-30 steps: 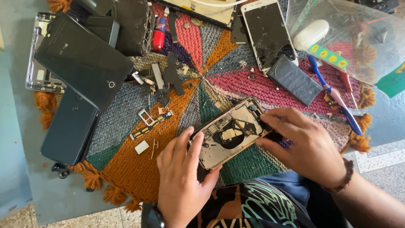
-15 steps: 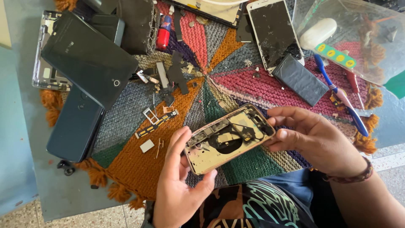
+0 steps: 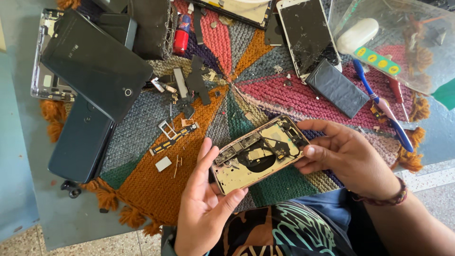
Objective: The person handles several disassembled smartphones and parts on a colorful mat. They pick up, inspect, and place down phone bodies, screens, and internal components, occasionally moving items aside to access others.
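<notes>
Left hand (image 3: 204, 199), palm up, and right hand (image 3: 348, 156) grip the opened phone housing (image 3: 258, 154) by opposite ends above the woven mat (image 3: 156, 185).

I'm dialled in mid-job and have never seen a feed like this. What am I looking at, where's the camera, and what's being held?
No machine here: a person's two bare hands, filmed by a camera on their head looking down. The left hand and right hand together hold an opened gold phone shell, its inner parts exposed. Beneath lies a multicoloured knitted mat strewn with small metal parts. On it are a cracked white-framed phone screen, a black flat battery, a blue-handled tool and dark phone back covers.
</notes>
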